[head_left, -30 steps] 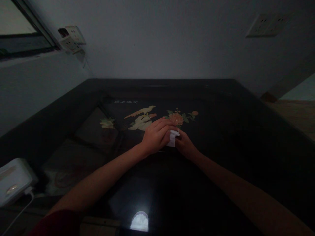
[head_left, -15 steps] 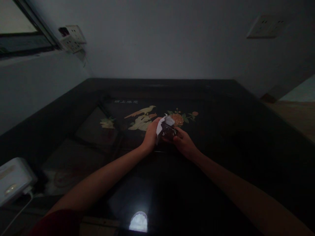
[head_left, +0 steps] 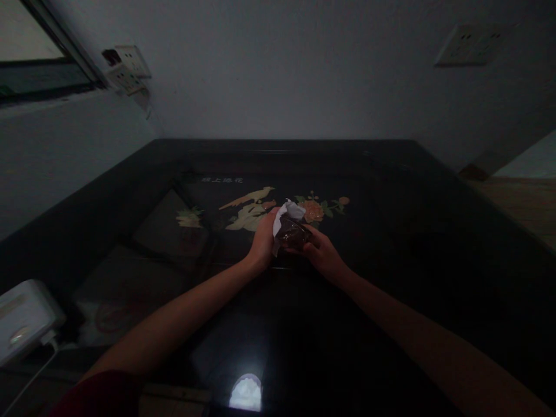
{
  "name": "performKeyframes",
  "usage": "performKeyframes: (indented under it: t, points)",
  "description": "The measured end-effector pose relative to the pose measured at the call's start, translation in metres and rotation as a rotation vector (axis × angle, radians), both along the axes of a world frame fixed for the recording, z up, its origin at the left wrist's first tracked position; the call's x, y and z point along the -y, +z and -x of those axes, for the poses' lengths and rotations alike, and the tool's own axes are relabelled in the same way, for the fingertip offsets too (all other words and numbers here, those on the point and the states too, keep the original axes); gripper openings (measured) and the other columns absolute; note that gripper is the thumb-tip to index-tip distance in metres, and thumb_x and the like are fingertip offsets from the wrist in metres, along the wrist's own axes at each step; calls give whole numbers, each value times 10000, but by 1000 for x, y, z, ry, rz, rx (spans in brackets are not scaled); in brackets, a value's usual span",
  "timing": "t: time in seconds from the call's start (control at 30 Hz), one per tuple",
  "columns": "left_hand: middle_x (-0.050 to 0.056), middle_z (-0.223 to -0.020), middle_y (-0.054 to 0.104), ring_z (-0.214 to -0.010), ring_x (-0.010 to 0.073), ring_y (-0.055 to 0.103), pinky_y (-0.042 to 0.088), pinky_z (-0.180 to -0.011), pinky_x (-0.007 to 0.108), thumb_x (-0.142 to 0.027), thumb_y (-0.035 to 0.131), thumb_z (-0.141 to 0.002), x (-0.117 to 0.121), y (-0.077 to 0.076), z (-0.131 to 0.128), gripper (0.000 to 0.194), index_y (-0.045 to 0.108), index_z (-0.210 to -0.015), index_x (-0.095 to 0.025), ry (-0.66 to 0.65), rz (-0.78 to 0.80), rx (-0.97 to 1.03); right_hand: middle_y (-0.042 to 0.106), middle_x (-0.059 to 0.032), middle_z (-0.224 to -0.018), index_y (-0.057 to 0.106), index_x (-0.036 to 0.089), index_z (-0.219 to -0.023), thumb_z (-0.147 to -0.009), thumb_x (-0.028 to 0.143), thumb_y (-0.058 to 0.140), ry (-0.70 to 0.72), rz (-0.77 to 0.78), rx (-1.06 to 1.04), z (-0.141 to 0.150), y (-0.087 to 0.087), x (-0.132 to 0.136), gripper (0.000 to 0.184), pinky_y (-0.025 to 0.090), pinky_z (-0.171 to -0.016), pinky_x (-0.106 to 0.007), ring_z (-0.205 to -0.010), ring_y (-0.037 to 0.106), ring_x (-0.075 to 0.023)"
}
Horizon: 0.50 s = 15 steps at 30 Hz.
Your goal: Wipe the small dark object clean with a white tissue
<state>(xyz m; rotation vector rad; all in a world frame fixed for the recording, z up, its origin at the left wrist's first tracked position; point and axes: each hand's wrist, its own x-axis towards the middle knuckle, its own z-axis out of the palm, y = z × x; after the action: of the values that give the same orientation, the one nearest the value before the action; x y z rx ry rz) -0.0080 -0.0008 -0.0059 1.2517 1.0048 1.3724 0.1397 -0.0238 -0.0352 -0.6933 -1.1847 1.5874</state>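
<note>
Both my hands meet over the middle of a glossy black table point(head_left: 391, 278). My left hand point(head_left: 263, 243) is closed on a white tissue point(head_left: 284, 215), which is pressed against the left and top of a small dark object point(head_left: 294, 234). My right hand point(head_left: 322, 255) grips that dark object from the right and below. In the dim light I cannot make out what the object is.
The tabletop carries a painted bird point(head_left: 249, 200) and flower point(head_left: 313, 209) just beyond my hands. A white device point(head_left: 24, 318) with a cable sits at the table's left front corner. Wall sockets point(head_left: 125, 69) hang at upper left, another socket plate point(head_left: 471, 43) at upper right.
One second ago my left hand lay over the tissue and covered the object. It has since turned aside, so the dark object shows between my hands with the tissue wrapped along its left side.
</note>
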Motion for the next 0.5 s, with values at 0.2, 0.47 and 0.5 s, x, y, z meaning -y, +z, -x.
performKeyframes:
  t: [0.2, 0.47, 0.5]
  points:
    - [91, -978, 692, -908, 207, 632, 496, -820, 342, -418, 360, -937, 9, 19, 5, 383, 651, -968, -172, -43, -335, -314, 693, -52, -991, 632, 211, -1051, -647, 504, 778, -2, 0, 54, -1, 1, -1, 520, 557, -807, -407, -870, 660, -230]
    - [96, -1121, 662, -1095, 222, 594, 388, -1052, 458, -234, 375, -907, 7, 26, 12, 298, 634, -1045, -187, -115, -849, -830, 677, 1, -810, 647, 193, -911, -700, 365, 731, -100, -51, 184, 1, 1, -3, 286, 492, -716, -315, -738, 595, -180]
    - [96, -1115, 664, -1083, 218, 599, 383, -1058, 460, -229, 371, -907, 7, 27, 12, 299, 636, -1040, -186, -121, -863, -840, 673, 4, -800, 647, 192, -903, -703, 364, 729, -98, -52, 183, 1, 1, -3, 276, 488, -703, -308, -732, 590, -177]
